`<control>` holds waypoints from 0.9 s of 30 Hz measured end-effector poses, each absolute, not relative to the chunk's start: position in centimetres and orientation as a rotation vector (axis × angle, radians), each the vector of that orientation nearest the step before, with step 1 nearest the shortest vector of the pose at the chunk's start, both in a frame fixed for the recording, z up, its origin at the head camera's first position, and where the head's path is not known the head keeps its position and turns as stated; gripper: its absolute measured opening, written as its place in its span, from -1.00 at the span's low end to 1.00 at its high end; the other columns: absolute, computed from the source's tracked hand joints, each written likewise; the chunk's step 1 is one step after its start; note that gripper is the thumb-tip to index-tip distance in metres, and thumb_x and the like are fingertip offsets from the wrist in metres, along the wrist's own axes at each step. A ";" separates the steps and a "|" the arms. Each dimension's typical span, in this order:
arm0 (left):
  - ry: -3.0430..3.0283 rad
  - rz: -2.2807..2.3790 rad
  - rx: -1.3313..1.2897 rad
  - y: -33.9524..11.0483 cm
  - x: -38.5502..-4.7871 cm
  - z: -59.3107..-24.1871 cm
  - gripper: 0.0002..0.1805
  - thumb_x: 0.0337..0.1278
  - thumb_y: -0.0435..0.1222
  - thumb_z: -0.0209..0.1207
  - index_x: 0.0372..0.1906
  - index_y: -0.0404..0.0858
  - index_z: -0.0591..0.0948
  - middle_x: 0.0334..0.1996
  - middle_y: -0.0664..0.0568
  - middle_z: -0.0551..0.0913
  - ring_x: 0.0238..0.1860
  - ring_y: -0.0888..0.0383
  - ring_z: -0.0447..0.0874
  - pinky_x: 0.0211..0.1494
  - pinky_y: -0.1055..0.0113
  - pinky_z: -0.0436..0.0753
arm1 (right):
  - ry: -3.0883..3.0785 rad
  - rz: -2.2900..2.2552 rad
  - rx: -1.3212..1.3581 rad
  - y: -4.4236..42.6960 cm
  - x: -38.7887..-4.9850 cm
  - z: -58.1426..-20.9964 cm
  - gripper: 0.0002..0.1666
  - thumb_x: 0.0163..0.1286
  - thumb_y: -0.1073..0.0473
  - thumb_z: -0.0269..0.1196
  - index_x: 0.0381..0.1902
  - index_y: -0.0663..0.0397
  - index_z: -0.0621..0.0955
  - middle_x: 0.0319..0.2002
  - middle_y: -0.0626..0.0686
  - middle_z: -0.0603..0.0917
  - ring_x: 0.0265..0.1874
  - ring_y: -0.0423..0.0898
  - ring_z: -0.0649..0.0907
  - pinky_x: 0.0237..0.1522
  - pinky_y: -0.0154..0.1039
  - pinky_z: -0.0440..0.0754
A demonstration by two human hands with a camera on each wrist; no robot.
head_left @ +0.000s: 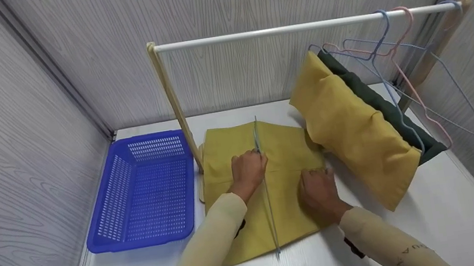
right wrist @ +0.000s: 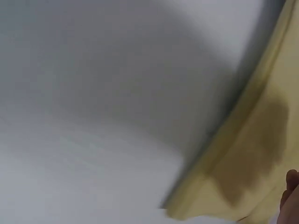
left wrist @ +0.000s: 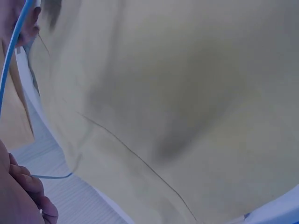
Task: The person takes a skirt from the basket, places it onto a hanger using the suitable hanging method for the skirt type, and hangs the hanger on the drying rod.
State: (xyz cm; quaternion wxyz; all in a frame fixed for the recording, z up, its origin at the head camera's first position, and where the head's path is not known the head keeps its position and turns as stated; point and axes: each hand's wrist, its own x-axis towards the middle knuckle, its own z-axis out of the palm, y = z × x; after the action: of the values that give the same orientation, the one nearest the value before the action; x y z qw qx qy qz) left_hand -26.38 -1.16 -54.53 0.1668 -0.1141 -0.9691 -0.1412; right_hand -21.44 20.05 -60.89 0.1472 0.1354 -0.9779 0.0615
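Note:
A yellow cloth (head_left: 283,145) lies spread on the table. A thin blue hanger (head_left: 271,212), seen edge-on in the head view, stands across its middle. My left hand (head_left: 248,171) grips the hanger near its upper part; in the left wrist view, curled fingers (left wrist: 30,184) are around the blue wire. My right hand (head_left: 320,190) is at the cloth's right edge with its fingers curled, pinching the fabric there. Most of its fingertips are hidden. In the right wrist view only a bit of that hand (right wrist: 290,189) shows beside the yellow cloth (right wrist: 233,163).
A blue plastic basket (head_left: 158,201) stands at the left. Behind the cloth is a rack with a white rod (head_left: 260,34) and a wooden post (head_left: 173,100). Blue and pink hangers hang at its right end, with a yellow cloth (head_left: 348,125) and a dark green cloth (head_left: 367,94).

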 end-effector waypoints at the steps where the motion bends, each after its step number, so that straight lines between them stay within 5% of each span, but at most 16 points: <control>1: -2.763 -0.405 -0.327 -1.3 -26.4 -54.4 -0.48 0.48 -0.12 -0.03 -0.69 -0.19 0.51 -0.64 -0.03 0.60 -0.60 0.01 0.58 -0.40 0.11 0.48 | -2.767 0.214 0.449 19.4 -21.4 -60.4 -0.77 0.48 0.18 0.04 -0.41 0.13 0.46 -0.53 0.16 0.59 -0.43 0.19 0.58 -0.20 0.15 0.34; 7: -2.814 -0.366 -0.382 -1.7 -26.3 -53.4 -0.46 0.51 -0.06 -0.09 -0.64 -0.19 0.49 -0.63 -0.01 0.56 -0.61 0.05 0.50 -0.37 0.15 0.44 | -2.662 0.428 0.669 15.5 -20.4 -57.4 -0.69 0.48 0.12 0.08 -0.47 0.13 0.52 -0.61 0.10 0.56 -0.57 0.11 0.58 -0.36 0.07 0.43; 15: -2.750 -0.300 -0.493 -2.0 -26.1 -52.2 -0.53 0.53 -0.06 -0.13 -0.50 -0.18 0.56 -0.56 0.01 0.60 -0.53 0.06 0.58 -0.34 0.17 0.46 | -2.861 0.575 0.619 12.3 -19.1 -55.8 -0.58 0.52 -0.11 0.09 -0.37 0.10 0.58 -0.54 0.02 0.63 -0.54 -0.04 0.58 -0.32 -0.04 0.50; 21: -2.695 -0.246 -0.591 -2.5 -26.0 -52.3 -0.57 0.50 -0.01 -0.08 -0.34 -0.19 0.64 -0.48 0.03 0.65 -0.47 0.07 0.63 -0.35 0.18 0.50 | -2.883 0.580 0.454 11.5 -19.2 -56.2 -0.61 0.53 -0.04 0.10 -0.42 0.11 0.51 -0.64 -0.02 0.47 -0.65 -0.13 0.40 -0.55 -0.14 0.43; 27: -2.599 -0.220 -0.624 -4.2 -25.5 -52.6 -0.59 0.44 0.00 0.00 -0.39 -0.21 0.61 -0.51 -0.02 0.63 -0.51 0.04 0.59 -0.39 0.14 0.49 | -2.787 0.559 0.432 11.0 -19.2 -56.4 -0.66 0.51 0.10 0.10 -0.47 0.15 0.48 -0.69 0.02 0.45 -0.72 -0.10 0.39 -0.65 -0.06 0.45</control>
State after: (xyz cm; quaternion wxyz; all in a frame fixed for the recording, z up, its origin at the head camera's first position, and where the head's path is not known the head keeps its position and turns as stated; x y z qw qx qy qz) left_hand -25.52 -4.16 -52.55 0.2279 -0.2265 -0.9436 -0.0799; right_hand -19.22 10.95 -56.42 0.1330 0.1490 -0.9607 0.1929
